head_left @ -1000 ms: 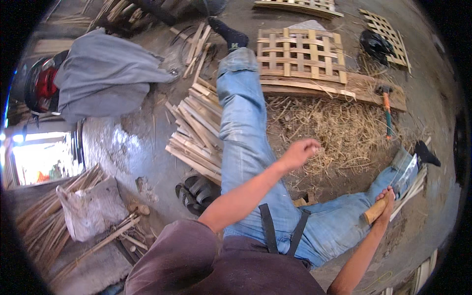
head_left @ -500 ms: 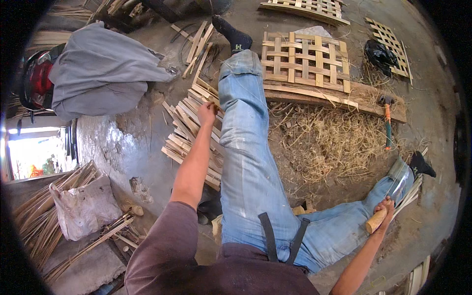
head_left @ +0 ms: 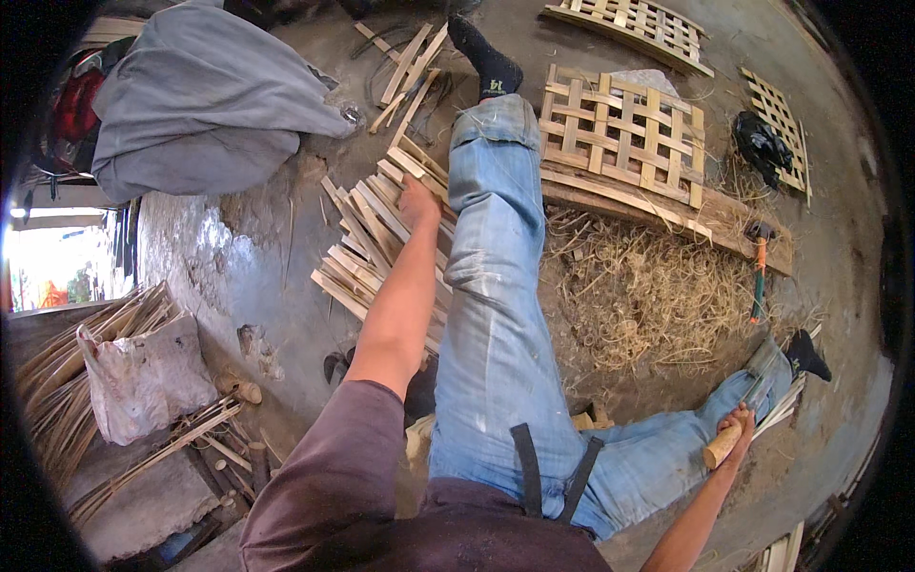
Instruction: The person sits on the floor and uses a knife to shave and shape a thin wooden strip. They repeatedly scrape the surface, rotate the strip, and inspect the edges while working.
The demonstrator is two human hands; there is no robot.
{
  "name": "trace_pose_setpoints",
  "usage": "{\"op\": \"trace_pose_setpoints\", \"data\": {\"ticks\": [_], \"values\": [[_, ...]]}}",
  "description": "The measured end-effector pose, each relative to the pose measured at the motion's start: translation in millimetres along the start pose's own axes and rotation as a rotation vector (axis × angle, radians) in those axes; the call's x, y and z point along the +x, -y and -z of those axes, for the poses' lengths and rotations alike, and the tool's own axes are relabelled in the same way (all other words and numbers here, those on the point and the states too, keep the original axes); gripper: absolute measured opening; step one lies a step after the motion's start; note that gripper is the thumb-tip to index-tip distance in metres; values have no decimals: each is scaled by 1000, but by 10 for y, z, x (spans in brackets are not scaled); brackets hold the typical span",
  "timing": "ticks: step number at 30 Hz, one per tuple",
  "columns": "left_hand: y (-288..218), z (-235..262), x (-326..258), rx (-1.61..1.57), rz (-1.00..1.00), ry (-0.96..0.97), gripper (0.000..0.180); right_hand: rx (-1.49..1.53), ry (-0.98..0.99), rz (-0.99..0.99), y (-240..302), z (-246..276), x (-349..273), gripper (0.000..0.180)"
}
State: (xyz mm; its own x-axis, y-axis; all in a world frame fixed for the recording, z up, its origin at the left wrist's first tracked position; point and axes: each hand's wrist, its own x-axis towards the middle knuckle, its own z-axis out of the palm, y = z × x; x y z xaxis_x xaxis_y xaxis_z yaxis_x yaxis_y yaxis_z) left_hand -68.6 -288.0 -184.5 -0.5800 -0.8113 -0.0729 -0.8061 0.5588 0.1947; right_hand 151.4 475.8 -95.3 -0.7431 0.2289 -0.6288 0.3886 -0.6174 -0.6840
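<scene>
My left hand [head_left: 419, 202] reaches forward beside my outstretched left leg, over a heap of pale split bamboo strips [head_left: 355, 276]. Its fingers are closed at the end of one strip near the heap's far side; the fingertips are partly hidden. Out to the right, my right hand [head_left: 738, 425] is wrapped round the thick wooden handle of a knife [head_left: 721, 448]. The knife's blade lies along my lower right leg, pointing toward the foot. Thin pale strips [head_left: 782, 408] lie beside and under that leg.
Between my legs are curly shavings [head_left: 639, 286]. A woven slat panel [head_left: 624, 138] rests on a wooden plank [head_left: 777, 250], with an orange-and-green-handled hammer [head_left: 759, 276] at its right end. A grey cloth [head_left: 210, 105] covers a vehicle at left; a white sack [head_left: 152, 377] sits lower left.
My left hand has moved slightly forward over the heap, and its fingers now meet a strip end. The right hand keeps the knife by the leg. The whole view has shifted somewhat.
</scene>
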Motion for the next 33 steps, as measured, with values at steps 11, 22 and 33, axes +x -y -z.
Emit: {"op": "trace_pose_setpoints", "data": {"ticks": [11,22,33], "values": [[-134,-85,-57,-395,241,49,66,-4,-39,29,-22,-14,-14,30],[506,-256,121,-1244,164,-63,16,-22,-58,17,-49,-91,-39,28],[109,-28,-134,-304,88,-84,74,-124,-147,58,-24,-285,-163,30]]}}
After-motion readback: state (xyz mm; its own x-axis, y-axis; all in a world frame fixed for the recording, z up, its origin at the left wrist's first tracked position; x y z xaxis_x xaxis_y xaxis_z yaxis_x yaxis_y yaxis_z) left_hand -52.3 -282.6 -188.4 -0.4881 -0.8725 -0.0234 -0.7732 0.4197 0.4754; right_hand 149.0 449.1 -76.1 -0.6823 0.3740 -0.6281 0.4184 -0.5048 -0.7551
